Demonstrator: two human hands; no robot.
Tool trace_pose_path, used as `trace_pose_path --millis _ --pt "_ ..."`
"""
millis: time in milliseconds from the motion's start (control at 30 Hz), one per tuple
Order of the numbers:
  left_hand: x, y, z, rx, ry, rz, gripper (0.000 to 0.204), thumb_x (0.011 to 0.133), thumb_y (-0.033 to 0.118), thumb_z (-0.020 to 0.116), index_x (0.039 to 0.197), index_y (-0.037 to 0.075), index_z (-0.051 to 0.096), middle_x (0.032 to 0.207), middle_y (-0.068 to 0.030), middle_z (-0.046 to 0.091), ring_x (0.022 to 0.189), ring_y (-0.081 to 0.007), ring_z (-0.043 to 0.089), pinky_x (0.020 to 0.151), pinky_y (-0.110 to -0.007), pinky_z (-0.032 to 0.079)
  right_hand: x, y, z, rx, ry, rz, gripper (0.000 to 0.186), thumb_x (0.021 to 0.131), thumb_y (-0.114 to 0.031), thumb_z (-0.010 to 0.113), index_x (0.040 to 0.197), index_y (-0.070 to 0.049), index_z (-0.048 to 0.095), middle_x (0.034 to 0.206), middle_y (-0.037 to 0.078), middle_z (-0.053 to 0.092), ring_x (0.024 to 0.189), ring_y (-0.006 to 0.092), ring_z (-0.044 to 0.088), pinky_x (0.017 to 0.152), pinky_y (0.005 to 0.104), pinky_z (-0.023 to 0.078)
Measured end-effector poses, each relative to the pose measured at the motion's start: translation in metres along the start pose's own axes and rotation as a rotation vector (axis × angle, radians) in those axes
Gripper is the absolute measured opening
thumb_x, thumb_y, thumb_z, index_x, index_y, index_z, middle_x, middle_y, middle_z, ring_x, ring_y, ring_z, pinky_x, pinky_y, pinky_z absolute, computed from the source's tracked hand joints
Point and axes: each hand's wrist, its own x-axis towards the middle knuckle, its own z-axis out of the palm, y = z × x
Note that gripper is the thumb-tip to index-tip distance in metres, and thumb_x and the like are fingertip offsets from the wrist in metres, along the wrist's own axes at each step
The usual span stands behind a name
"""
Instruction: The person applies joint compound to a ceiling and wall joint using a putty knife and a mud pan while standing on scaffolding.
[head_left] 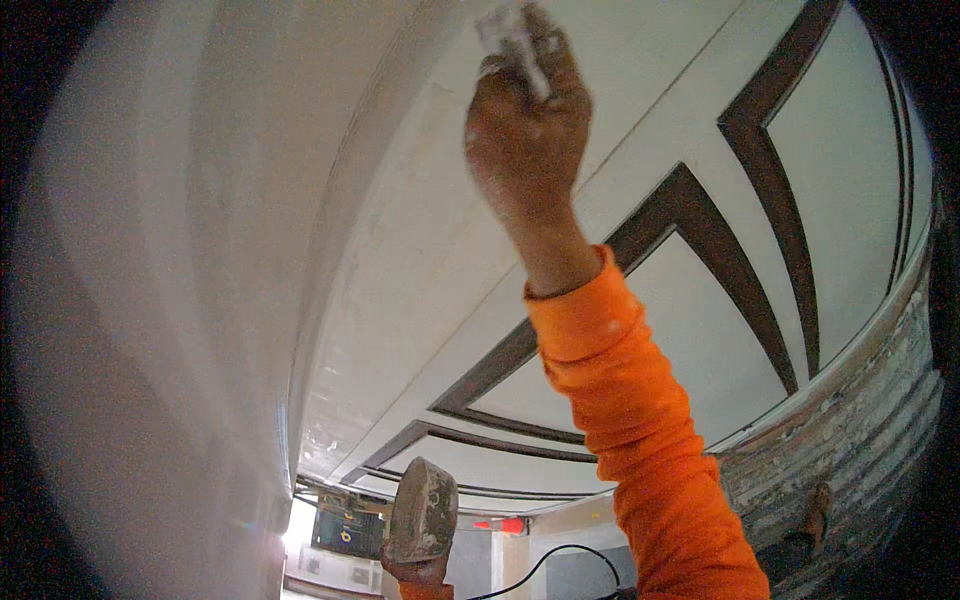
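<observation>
Orange-sleeved right hand (528, 125) raised overhead, fingers closed round a putty knife (512, 40), blade against the white ceiling (420, 250). Left hand (415, 572) low, gripping a plaster-caked hawk (422, 508) from beneath. Dark recessed grooves (700, 215) cross ceiling panels; rough unfinished wall (850, 440) at right.

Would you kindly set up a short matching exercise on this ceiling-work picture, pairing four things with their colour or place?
Things:
1. right hand
2. left hand
3. sleeve
4. ceiling grooves

Descriptions:
A. bright orange
B. low in the picture, holding a plaster-caked board
C. dark brown bands between white panels
D. raised to the ceiling, gripping a white-smeared tool

Pairs: 1-D, 2-B, 3-A, 4-C
</observation>
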Motion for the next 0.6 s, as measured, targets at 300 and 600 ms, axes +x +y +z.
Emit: trace_pose_path --millis 300,600 --pt "0.037 -0.002 -0.015 0.016 -0.077 -0.022 0.059 0.073 0.033 0.054 0.121 0.000 0.048 0.123 -0.0181 0.048 0.111 -0.0331 0.048 0.093 -0.048 0.042 -0.119 -0.041 0.008 0.167 -0.104 0.152 0.044 0.075 0.010 0.042 0.116 -0.002 0.051 0.110 0.017 0.059 0.099 0.0246 0.060 0.083 0.0308 0.046" --pt "0.079 -0.015 0.007 -0.027 -0.302 -0.108 0.059 0.073 0.034 0.054 0.121 0.000 0.048 0.122 -0.0182 0.049 0.111 -0.0333 0.049 0.093 -0.048 0.042 -0.181 -0.065 -0.011 0.157 -0.426 0.519 0.040 0.076 0.006 0.044 0.116 0.001 0.049 0.108 0.016 0.059 0.096 0.0228 0.059 0.080 0.0314 0.048"
